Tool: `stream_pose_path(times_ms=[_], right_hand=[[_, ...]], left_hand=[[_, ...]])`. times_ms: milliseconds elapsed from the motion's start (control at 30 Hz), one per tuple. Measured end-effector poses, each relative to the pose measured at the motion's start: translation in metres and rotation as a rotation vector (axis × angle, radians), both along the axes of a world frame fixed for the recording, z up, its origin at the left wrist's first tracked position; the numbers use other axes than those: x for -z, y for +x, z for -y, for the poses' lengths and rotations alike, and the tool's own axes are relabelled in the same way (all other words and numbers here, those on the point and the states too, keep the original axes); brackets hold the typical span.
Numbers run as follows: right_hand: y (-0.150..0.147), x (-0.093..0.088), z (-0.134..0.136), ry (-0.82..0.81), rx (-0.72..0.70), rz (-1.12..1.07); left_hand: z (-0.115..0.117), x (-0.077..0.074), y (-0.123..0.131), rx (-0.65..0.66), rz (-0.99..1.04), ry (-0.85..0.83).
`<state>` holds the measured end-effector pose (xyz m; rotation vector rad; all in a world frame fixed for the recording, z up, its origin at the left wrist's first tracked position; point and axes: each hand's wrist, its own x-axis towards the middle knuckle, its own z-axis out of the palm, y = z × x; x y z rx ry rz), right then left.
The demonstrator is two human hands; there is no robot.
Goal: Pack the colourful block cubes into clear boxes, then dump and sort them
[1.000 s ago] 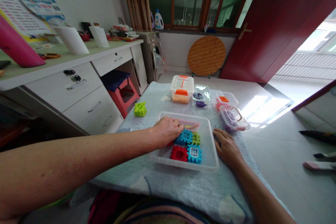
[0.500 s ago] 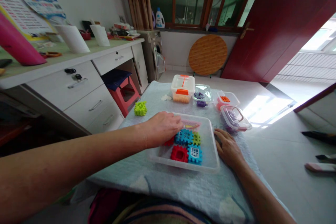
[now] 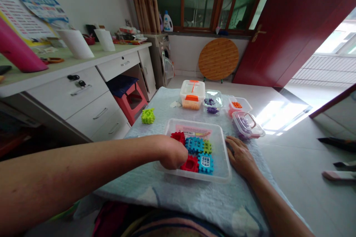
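Observation:
A clear plastic box (image 3: 219,170) stands on the cloth-covered table with several toothed plastic blocks inside. My left hand (image 3: 174,152) reaches into its left side, fingers curled down beside the front red block (image 3: 190,164); the fingertips and anything in them are hidden. Behind that hand sits another red block (image 3: 178,137). Blue blocks (image 3: 194,144) lie in the middle, a green block (image 3: 207,146) adjoins them, and a blue block with a white window grid (image 3: 205,163) is at front right. My right hand (image 3: 240,155) lies flat on the cloth against the box's right side, holding nothing.
A lime green block (image 3: 148,116) is at the table's left edge. Toward the back stand an orange-latched box (image 3: 193,94), a clear container of purple pieces (image 3: 213,100), one with orange pieces (image 3: 241,106), and a handled-lid container (image 3: 247,124). A drawer desk (image 3: 86,100) stands left.
My left hand has moved toward me inside the box, from the back-left blocks to the front red one, and its fingers have curled down. The back-left red block is uncovered. My right hand stays put.

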<state>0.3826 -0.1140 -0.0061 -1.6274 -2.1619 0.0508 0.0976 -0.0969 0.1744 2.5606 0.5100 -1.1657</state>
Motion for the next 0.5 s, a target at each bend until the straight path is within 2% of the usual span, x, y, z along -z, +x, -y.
stream_pose_path(times_ms=[133,233,333,500], right_hand=[[0.001,0.001,-0.001,0.005,-0.006,0.009],[0.002,0.001,-0.001,0.000,-0.010,0.014],[0.002,0.002,-0.001,0.000,-0.009,0.011],[0.002,0.003,-0.002,-0.002,-0.004,0.015]], left_hand=[[-0.009,0.020,0.006,0.038,-0.054,-0.048],[-0.009,0.026,0.006,0.002,-0.060,-0.016],[-0.006,0.023,0.004,-0.044,-0.071,0.034],[-0.003,0.005,0.004,-0.058,-0.073,0.105]])
